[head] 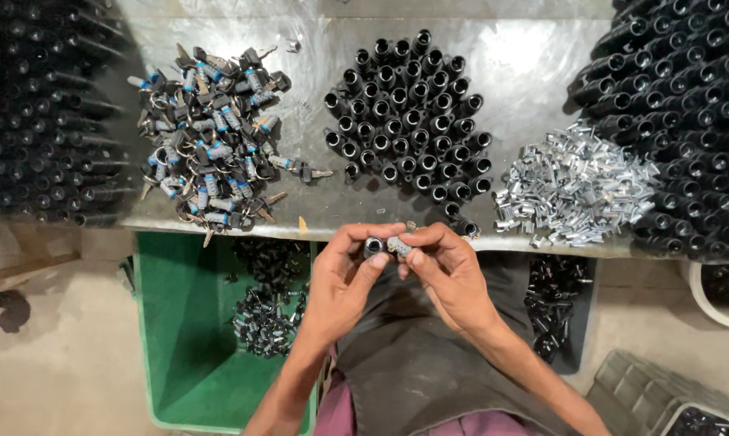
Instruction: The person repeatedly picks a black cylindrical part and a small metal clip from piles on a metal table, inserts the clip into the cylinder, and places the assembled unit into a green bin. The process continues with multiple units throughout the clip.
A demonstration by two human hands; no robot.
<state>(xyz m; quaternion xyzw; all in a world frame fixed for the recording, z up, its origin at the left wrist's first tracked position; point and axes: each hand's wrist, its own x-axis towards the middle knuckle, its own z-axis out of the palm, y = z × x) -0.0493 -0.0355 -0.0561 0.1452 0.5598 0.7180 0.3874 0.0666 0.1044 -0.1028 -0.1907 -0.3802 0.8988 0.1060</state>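
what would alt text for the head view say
Two hands, left hand and right hand, hold a small black metal cylinder and a silver metal insert together over a grey metal bench that bears upright black cylinders, keys and silver parts.

The light is soft and comes from above. It makes pale glare on the metal table (534, 56). The black tubes (409, 113) at both sides sink into dark shade. The middle is sharp, and the edges bend and blur slightly.

Black lock cylinders (406, 113) — silver plugs (574, 186) — green crate (171, 323).
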